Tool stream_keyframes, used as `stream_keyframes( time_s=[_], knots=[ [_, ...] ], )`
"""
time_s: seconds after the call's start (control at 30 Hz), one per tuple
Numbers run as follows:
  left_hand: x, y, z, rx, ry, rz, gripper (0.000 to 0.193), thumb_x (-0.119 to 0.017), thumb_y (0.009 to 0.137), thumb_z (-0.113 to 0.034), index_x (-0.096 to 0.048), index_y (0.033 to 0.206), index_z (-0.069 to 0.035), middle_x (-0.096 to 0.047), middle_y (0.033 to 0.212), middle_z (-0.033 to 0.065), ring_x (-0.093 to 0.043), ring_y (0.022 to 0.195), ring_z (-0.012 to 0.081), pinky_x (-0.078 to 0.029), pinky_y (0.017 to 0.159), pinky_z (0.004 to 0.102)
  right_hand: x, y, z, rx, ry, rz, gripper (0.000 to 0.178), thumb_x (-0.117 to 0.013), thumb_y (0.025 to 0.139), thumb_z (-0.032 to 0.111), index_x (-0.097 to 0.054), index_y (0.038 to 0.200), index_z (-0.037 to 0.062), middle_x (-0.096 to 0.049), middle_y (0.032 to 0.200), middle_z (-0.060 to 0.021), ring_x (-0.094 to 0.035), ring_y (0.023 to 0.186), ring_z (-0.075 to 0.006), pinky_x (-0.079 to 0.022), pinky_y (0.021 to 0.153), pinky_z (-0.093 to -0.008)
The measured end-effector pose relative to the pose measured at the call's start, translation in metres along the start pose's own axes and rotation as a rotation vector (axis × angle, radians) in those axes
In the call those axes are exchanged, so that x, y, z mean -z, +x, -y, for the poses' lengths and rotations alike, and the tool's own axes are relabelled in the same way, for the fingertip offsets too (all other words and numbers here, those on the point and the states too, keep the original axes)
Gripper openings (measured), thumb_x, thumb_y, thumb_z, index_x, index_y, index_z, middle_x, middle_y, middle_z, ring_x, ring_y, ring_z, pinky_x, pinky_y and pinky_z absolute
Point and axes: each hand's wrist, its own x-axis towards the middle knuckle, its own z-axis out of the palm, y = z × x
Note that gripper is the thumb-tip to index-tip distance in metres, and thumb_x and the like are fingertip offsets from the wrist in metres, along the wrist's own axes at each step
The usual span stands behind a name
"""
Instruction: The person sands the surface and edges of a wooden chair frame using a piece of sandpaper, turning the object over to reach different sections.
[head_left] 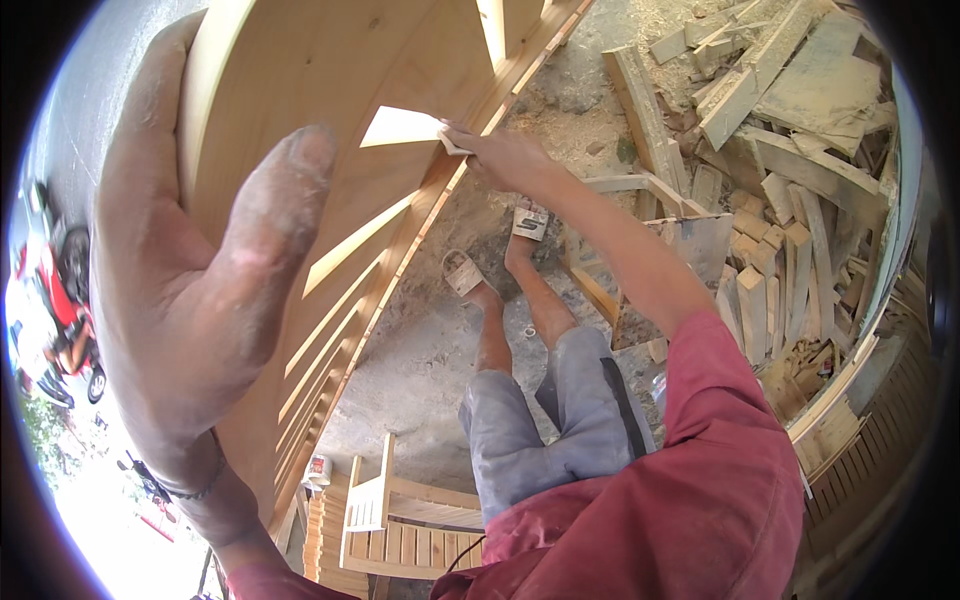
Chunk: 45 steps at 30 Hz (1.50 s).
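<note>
A large piece of pale wooden furniture (330,60) with a broad smooth board and a row of slats (335,270) stands tilted across the left and middle. My left hand (190,260), dusty and close to the camera, grips the board's edge, its fingers over the far side and its thumb on the near face. Farther off, my right hand (505,158) pinches a small pale folded sheet (454,143) against the rail along the slats' ends. What the sheet is made of cannot be made out. Bright light shows through the gaps between the slats.
Offcuts and planks (790,190) lie heaped at the right, with sawdust around them. A small wooden frame (640,185) stands near my feet on the dusty concrete floor (410,370). Below is a slatted wooden piece (420,540). A red motorcycle (60,285) shows outside, far left.
</note>
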Motion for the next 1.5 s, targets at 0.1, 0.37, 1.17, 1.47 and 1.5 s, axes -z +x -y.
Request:
stream_keyframes(
  time_s=[0.1, 0.37, 1.17, 1.47, 1.5],
  knots=[
    [-0.017, 0.028, 0.019, -0.091, -0.047, 0.158, 0.052, -0.064, 0.095, -0.023, -0.048, 0.138, 0.000, -0.066, 0.114, 0.0130, -0.063, 0.103, 0.0189, -0.049, 0.091, 0.0308, -0.010, -0.010, -0.029, -0.191, 0.121, 0.039, 0.049, -0.048, 0.099, 0.023, -0.045, 0.147, 0.0277, -0.072, 0.096, -0.0105, -0.070, 0.083, -0.0307, -0.059, 0.075, -0.0420],
    [-0.018, 0.023, 0.012, -0.047, -0.058, 0.121, 0.051, -0.064, 0.094, -0.024, -0.049, 0.137, -0.001, -0.065, 0.115, 0.0139, -0.062, 0.105, 0.0209, -0.048, 0.092, 0.0328, -0.004, -0.007, -0.029, -0.257, 0.722, 0.147, 0.057, -0.039, 0.096, 0.016, -0.037, 0.153, 0.0139, -0.057, 0.065, -0.0051, -0.051, 0.050, -0.0143, -0.041, 0.045, -0.0316],
    [-0.016, 0.026, 0.019, -0.059, -0.165, 0.169, 0.053, -0.064, 0.094, -0.020, -0.047, 0.140, -0.001, -0.062, 0.124, 0.0131, -0.058, 0.114, 0.0220, -0.043, 0.100, 0.0331, -0.015, -0.009, -0.028, -0.471, 1.331, 0.114, 0.016, -0.046, 0.091, 0.019, -0.053, 0.087, 0.0045, -0.049, 0.062, -0.0018, -0.047, 0.049, -0.0108, -0.037, 0.044, -0.0287],
    [-0.019, 0.024, 0.013, -0.304, 0.176, -0.156, 0.041, -0.066, 0.092, -0.016, -0.056, 0.129, 0.000, -0.065, 0.117, 0.0129, -0.060, 0.111, 0.0249, -0.044, 0.099, 0.0368, -0.086, -0.160, -0.003, -0.607, 1.253, 0.198, 0.062, -0.038, 0.100, 0.057, -0.056, 0.094, -0.0029, -0.057, 0.067, -0.0114, -0.051, 0.049, -0.0197, -0.042, 0.049, -0.0356],
    [-0.009, 0.019, 0.010, -0.483, 0.402, -0.289, 0.040, -0.068, 0.091, -0.014, -0.057, 0.126, 0.001, -0.065, 0.115, 0.0130, -0.060, 0.111, 0.0258, -0.045, 0.098, 0.0373, -0.081, -0.187, 0.002, -0.685, 1.341, 0.207, 0.048, -0.043, 0.100, 0.044, -0.053, 0.083, 0.0002, -0.050, 0.057, -0.0084, -0.050, 0.048, -0.0155, -0.039, 0.047, -0.0315]
  ],
)
